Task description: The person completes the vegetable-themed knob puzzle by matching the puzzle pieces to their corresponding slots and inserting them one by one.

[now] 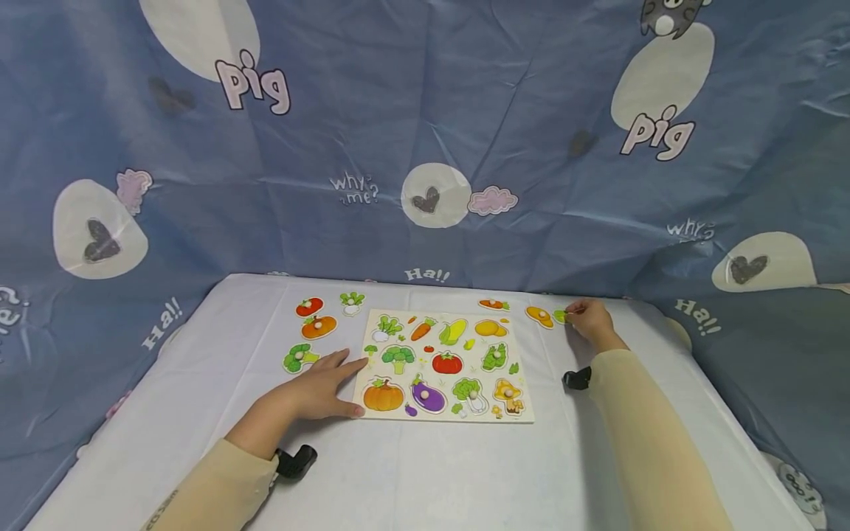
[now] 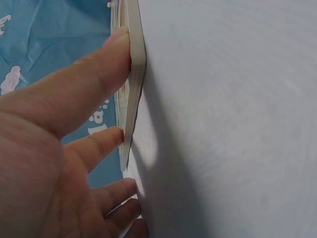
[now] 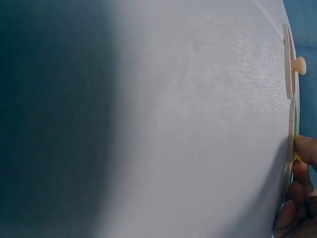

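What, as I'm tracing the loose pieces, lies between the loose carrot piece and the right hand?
The head view shows a yellow-orange piece between the carrot piece and the right hand, then the green piece that hand pinches.

Tabletop (image 1: 478,479): white surface. Beyond its far edge: creased blue sheeting (image 1: 372,110), printed with a grey heart (image 1: 426,200) and pink cloud (image 1: 493,200).

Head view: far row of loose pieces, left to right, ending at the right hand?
Tomato piece, leafy white radish piece, carrot piece, orange-yellow piece, green piece, right hand.
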A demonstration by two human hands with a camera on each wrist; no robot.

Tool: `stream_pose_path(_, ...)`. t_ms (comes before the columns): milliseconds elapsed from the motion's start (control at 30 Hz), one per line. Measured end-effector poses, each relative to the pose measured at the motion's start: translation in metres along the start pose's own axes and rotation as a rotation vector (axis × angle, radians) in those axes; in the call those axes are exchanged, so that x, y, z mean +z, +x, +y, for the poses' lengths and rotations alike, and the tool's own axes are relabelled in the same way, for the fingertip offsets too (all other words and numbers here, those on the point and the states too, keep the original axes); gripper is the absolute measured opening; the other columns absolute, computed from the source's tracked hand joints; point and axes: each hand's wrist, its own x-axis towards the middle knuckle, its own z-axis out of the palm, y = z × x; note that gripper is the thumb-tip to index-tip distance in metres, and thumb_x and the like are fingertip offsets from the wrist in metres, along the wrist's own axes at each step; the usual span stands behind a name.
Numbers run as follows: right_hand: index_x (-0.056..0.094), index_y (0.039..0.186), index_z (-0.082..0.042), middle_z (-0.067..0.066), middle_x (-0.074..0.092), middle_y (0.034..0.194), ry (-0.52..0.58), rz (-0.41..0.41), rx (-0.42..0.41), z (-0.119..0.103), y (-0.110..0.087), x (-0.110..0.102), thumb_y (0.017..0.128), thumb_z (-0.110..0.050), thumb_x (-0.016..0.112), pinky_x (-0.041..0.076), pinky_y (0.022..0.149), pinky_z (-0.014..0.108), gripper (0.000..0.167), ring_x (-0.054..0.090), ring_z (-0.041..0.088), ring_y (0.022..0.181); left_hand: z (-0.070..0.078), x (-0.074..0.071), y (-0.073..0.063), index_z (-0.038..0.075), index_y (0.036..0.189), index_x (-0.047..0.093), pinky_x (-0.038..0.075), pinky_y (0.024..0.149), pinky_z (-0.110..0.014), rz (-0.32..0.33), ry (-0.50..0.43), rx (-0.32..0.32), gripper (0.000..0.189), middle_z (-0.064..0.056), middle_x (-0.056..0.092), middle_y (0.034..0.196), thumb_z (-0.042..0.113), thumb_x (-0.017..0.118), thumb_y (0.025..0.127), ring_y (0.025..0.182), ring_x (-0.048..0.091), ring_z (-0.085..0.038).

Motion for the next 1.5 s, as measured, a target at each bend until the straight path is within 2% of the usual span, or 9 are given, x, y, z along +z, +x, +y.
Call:
stream_pose_path(167, 0.064, 0.109, 0.002, 0.023, 0.061, 0.115, -0.013, -0.024, 0.019, 0.004, 0.001, -0.001, 0.099, -0.011, 0.060, 0.049, 0.086, 0.045, 0.017, 0.057, 0.034, 0.099, 0.001, 0.001, 0.001, 0.020, 0.155, 0.041, 0.025, 0.111, -0.070, -0.004, -0.011, -0.003, 0.094, -0.023, 0.022, 0.162, 0.051, 0.082, 0.076, 0.147, 0.019, -0.047)
stream_pose_path(267, 0.064, 0.111, 0.002, 0.023, 0.060, 0.117, -0.021, -0.044, 0.023, 0.008, -0.001, -0.004, 0.099, -0.011, 0.060, 0.048, 0.089, 0.046, 0.018, 0.056, 0.034, 0.101, 0.001, 0.001, 0.001, 0.020, 0.155, 0.040, 0.024, 0.111, -0.070, -0.009, -0.017, -0.005, 0.094, -0.023, 0.022, 0.162, 0.051, 0.082, 0.077, 0.147, 0.019, -0.047)
stream_pose_path(500, 0.064, 0.111, 0.002, 0.023, 0.060, 0.117, -0.023, -0.062, -0.016, 0.011, -0.007, -0.011, 0.099, -0.010, 0.060, 0.049, 0.084, 0.042, 0.018, 0.055, 0.033, 0.101, 0.003, -0.002, -0.002, 0.019, 0.154, 0.041, 0.025, 0.110, -0.071, -0.004, -0.010, 0.002, 0.094, -0.024, 0.023, 0.161, 0.051, 0.082, 0.076, 0.147, 0.020, -0.048)
stream_pose_path(833, 0.066, 0.110, 0.005, 0.022, 0.065, 0.108, -0.041, -0.096, -0.162, 0.009, -0.022, -0.016, 0.097, -0.007, 0.063, 0.050, 0.078, 0.038, 0.018, 0.058, 0.031, 0.096, 0.002, -0.003, -0.002, 0.017, 0.154, 0.041, 0.024, 0.111, -0.070, -0.004, -0.010, 0.020, 0.093, -0.025, 0.023, 0.161, 0.050, 0.081, 0.078, 0.147, 0.019, -0.049)
stream_pose_path(1167, 0.068, 0.109, 0.003, 0.018, 0.067, 0.102, -0.052, -0.118, -0.253, 0.002, -0.034, -0.017, 0.097, -0.007, 0.064, 0.050, 0.073, 0.034, 0.016, 0.060, 0.027, 0.090, 0.004, -0.005, -0.005, 0.015, 0.154, 0.041, 0.026, 0.110, -0.071, -0.003, -0.008, 0.035, 0.093, -0.027, 0.024, 0.160, 0.050, 0.081, 0.078, 0.146, 0.021, -0.051)
stream_pose_path(1500, 0.067, 0.107, 0.002, 0.014, 0.066, 0.098, -0.002, -0.152, -0.266, -0.010, -0.047, -0.014, 0.096, -0.008, 0.066, 0.050, 0.070, 0.031, 0.014, 0.058, 0.023, 0.086, 0.003, -0.004, -0.003, 0.016, 0.154, 0.041, 0.026, 0.110, -0.070, -0.004, -0.003, 0.033, 0.093, -0.026, 0.023, 0.160, 0.051, 0.080, 0.079, 0.146, 0.020, -0.050)
